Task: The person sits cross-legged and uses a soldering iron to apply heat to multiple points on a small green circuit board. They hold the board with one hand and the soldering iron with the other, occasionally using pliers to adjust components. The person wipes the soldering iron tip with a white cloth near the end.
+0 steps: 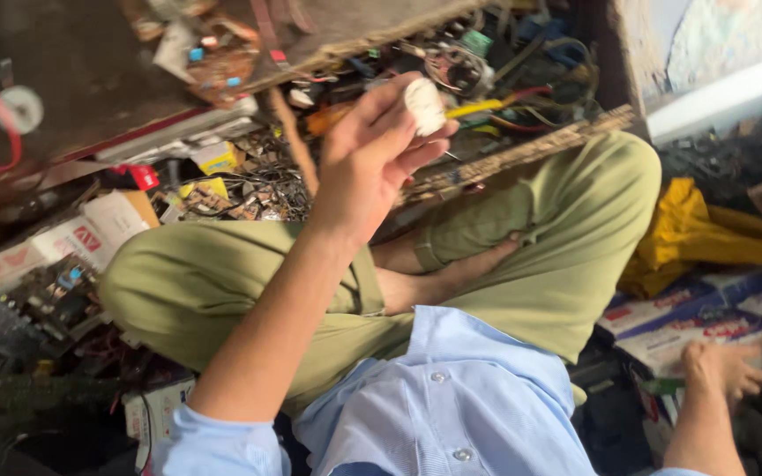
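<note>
Down at the lower right, the right hand (723, 370) rests spread and empty on printed boxes (707, 322). Farther out, the left hand (372, 159) pinches a small white round part (424, 106) in its fingertips, raised above the cluttered wiring (487, 62), well apart from the right.

Matt white plastic part (424, 106), olive cloth trousers (566, 229)
</note>
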`<state>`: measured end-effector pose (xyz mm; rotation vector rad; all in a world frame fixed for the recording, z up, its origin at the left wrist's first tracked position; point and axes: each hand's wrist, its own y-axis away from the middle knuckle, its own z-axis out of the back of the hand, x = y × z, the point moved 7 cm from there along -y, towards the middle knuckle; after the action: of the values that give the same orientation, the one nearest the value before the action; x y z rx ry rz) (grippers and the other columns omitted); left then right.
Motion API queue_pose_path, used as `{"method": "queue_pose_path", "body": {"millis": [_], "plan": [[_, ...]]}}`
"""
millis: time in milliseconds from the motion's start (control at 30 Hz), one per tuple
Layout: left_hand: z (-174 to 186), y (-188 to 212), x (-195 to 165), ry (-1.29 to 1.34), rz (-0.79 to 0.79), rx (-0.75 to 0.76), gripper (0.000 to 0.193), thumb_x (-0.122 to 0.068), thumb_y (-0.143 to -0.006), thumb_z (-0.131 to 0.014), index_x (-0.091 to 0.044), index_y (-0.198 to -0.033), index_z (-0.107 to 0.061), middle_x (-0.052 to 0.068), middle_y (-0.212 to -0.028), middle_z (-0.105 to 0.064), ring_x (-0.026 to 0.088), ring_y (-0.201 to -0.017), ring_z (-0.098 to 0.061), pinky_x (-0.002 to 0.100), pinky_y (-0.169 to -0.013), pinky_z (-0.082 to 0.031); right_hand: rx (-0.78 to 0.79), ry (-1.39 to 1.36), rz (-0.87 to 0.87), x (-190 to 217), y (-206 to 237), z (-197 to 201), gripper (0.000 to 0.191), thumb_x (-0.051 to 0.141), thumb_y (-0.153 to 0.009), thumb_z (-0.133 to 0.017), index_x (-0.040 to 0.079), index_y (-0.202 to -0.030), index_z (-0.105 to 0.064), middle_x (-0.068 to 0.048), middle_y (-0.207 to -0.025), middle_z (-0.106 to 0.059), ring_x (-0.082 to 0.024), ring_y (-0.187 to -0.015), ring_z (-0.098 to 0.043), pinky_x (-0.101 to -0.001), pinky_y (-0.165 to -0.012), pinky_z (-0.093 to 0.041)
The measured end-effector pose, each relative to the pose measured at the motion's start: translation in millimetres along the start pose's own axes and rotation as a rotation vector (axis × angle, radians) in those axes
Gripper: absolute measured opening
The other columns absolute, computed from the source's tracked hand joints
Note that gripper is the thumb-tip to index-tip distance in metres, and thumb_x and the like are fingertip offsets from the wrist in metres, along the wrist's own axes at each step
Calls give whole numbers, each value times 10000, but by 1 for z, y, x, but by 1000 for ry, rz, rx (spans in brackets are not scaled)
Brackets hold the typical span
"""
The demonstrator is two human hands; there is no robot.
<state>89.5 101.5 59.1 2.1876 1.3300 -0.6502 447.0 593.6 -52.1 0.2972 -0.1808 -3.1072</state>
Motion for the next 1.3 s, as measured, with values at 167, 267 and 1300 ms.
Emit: {"method": "queue_pose_path", "body": {"millis": [167,267,1300], "plan": [[8,-24,-20,96,-26,150,319,-40,-1112,-528,49,-1418,-541,217,-1318,-651,341,-1199,-693,434,-1080,-579,52,-126,-29,-11,22,7,956,325,-829,-814,-45,-1519,-266,-488,-1452,-300,-639,-1262,-420,-623,-1010,-422],[18,-26,-20,154,-51,182,331,-21,-1113,-523,31,-1440,-533,224,-1323,-645,337,-1222,-680,440,-1114,-566,42,-119,-167,-19,40,3,872,307,-800,-812,-22,-1461,-348,-376,-1473,-384,-578,-1298,-467,-584,-1063,-436],[46,-36,-1,183,-127,85,344,14,-1094,-576,9,-1436,-540,148,-1251,-678,281,-1169,-692,417,-1080,-576,47,-1525,442,22,90,35,581,397,-1063,-622,-29,-1428,-472,-171,-1255,-606,-274,-1075,-635,-435,-933,-525]]}}
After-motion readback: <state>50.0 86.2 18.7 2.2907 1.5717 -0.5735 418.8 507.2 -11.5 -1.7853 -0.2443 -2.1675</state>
